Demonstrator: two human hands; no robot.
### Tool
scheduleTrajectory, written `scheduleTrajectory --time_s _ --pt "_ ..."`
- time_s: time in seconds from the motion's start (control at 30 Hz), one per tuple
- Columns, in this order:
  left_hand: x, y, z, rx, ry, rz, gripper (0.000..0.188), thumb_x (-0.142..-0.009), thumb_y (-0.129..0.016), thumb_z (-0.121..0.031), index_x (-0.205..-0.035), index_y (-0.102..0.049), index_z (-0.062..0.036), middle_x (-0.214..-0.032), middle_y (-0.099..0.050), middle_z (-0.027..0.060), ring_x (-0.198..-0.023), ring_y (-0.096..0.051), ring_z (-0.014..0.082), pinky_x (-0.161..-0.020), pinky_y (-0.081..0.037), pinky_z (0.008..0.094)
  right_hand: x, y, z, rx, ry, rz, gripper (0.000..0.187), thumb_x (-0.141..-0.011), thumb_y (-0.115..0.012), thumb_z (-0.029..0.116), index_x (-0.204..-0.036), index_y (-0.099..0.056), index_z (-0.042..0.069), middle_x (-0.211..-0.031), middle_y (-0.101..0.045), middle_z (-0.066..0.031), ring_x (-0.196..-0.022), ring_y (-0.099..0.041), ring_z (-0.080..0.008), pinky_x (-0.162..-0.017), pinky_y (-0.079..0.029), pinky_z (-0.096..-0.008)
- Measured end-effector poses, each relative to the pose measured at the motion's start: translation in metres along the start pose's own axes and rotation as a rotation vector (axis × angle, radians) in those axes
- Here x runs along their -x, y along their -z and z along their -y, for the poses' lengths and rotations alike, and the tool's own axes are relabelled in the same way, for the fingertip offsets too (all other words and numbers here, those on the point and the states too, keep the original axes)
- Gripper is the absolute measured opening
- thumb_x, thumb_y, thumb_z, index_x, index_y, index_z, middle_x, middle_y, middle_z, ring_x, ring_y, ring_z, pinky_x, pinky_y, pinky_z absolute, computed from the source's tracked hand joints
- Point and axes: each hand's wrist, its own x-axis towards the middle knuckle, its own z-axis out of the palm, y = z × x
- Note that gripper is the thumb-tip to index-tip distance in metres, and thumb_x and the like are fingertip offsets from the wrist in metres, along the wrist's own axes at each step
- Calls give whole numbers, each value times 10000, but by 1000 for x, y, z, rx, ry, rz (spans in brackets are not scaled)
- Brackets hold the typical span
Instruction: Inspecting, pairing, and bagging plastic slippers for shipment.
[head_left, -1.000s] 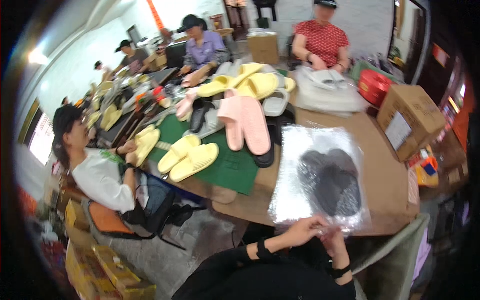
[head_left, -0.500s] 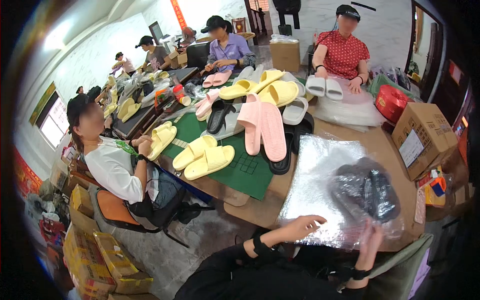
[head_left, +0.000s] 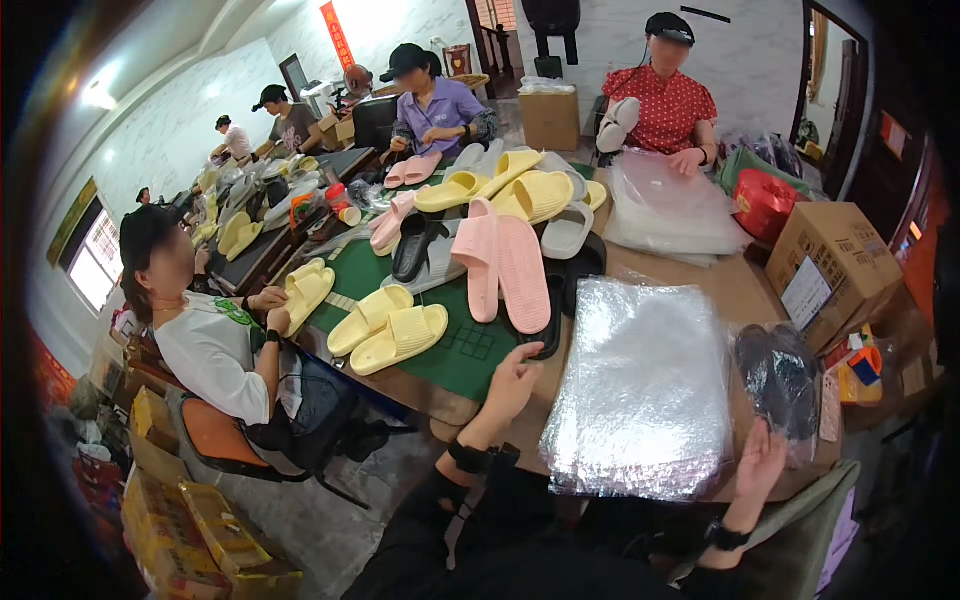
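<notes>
My left hand (head_left: 514,384) reaches forward with fingers apart, holding nothing. Its fingertips are at the near end of a black slipper (head_left: 548,341), which lies mostly under a pink pair (head_left: 519,275); whether they touch, I cannot tell. On the right, a pair of dark slippers in a clear plastic bag (head_left: 778,385) lies on the table. My right hand (head_left: 762,462) is at the bag's near edge, fingers stretched out and nothing gripped. Between my hands lies a stack of shiny clear plastic bags (head_left: 640,390).
Yellow slippers (head_left: 400,335) rest on a green mat (head_left: 470,345). A cardboard box (head_left: 835,270) and a red twine roll (head_left: 768,203) stand at the right. Across the table, a person in red (head_left: 660,110) holds light slippers near more plastic bags (head_left: 670,205); a person in white (head_left: 215,340) handles yellow slippers.
The bagged dark slippers have moved right, off the bag stack. My left hand has moved left and forward to the black slipper; my right hand has shifted slightly right. The person in red has lifted the light slippers.
</notes>
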Motion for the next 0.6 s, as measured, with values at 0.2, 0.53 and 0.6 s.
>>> scheduleTrajectory --time_s 0.2,0.53,0.6 --pt "-21 7 8 91 108 -163 441 -844 -568 -58 -1275 -471 -65 -1237 -501 121 -870 -543 121 -727 -430 228 110 -74 -39 565 3 127 397 -859 -524 36 -1245 -433 8 -1204 -473 -94 -1019 -497 -181 -878 -417 -297" --pt "-29 12 10 130 205 -194 604 -881 -554 -126 -1406 -258 -77 -1305 -421 180 -1069 -498 212 -879 -429 332 139 -110 -57 1224 190 737 325 -824 -561 58 -1144 -541 4 -1303 -438 -178 -1196 -437 -327 -980 -371 -389" --pt "-29 18 22 151 209 -214 614 -881 -556 -134 -1410 -249 -79 -1279 -435 171 -1050 -506 207 -869 -434 331 141 -116 -57 1302 258 830 334 -814 -568 54 -1145 -546 10 -1301 -448 -184 -1209 -424 -345 -988 -365 -394"
